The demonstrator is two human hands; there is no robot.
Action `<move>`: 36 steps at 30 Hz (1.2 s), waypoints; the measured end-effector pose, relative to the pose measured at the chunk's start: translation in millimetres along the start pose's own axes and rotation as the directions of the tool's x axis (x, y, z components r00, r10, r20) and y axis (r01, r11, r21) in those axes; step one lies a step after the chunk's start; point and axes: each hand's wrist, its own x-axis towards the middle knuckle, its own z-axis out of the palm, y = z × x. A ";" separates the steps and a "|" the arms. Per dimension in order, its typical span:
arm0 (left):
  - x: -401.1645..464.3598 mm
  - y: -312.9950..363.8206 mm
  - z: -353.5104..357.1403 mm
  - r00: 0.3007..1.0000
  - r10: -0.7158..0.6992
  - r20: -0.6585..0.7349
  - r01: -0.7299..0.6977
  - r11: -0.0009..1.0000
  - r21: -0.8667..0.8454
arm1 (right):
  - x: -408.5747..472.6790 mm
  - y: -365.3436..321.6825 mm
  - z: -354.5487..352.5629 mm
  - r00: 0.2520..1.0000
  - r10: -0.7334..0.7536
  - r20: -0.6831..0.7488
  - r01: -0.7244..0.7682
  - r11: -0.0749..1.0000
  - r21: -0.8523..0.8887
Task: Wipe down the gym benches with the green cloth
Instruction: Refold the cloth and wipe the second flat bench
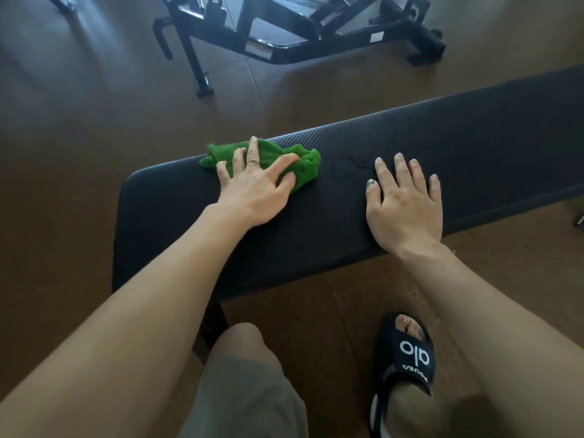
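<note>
The left hand [252, 181], its grip spread wide, presses the crumpled green cloth [268, 162] flat near the far edge of the black padded worktop [442, 159]. The right hand [404, 200], also flat and holding nothing, steadies it. Long overlapping strokes with even pressure should clean best.

Cloth [268, 162] on bench [331, 216], left of the right hand [404, 203].

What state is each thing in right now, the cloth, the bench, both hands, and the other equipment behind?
green cloth: crumpled, lying on the bench pad near its far edge.
bench: flat, pad bare to the right of the cloth.
left hand: fingers spread, pressing on the cloth.
right hand: flat on the pad, holding nothing.
black frame: standing on the floor beyond, untouched.
</note>
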 end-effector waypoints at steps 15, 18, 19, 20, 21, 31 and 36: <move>42.6 19.3 6.1 1.000 -0.019 -0.009 0.020 0.991 0.136 | -0.7 -3.7 4.9 0.992 0.028 -0.125 -0.023 0.999 0.040; 15.3 27.6 10.1 0.997 0.071 0.005 -0.071 0.991 0.117 | 0.7 -1.8 5.2 0.996 0.002 -0.091 0.002 0.999 0.052; -3.5 30.3 16.0 0.993 0.121 -0.002 -0.120 0.986 0.119 | 1.6 -0.5 4.7 0.997 -0.019 -0.069 0.023 0.998 0.058; -26.0 36.1 22.5 0.983 0.182 -0.014 -0.178 0.976 0.126 | 1.7 2.8 2.3 0.998 -0.040 -0.050 0.043 0.997 0.063; -48.8 42.8 28.3 0.970 0.244 -0.016 -0.240 0.962 0.132 | 1.4 7.6 -1.0 0.997 -0.065 -0.036 0.067 0.996 0.053; 15.3 65.9 21.6 0.964 0.266 -0.011 -0.263 0.958 0.114 | 1.6 36.4 -6.8 0.997 -0.070 -0.013 0.070 0.997 -0.013; 15.3 87.6 22.2 0.986 0.166 0.004 -0.166 0.982 0.094 | 5.2 42.3 -13.7 0.994 -0.089 0.064 0.091 0.996 -0.017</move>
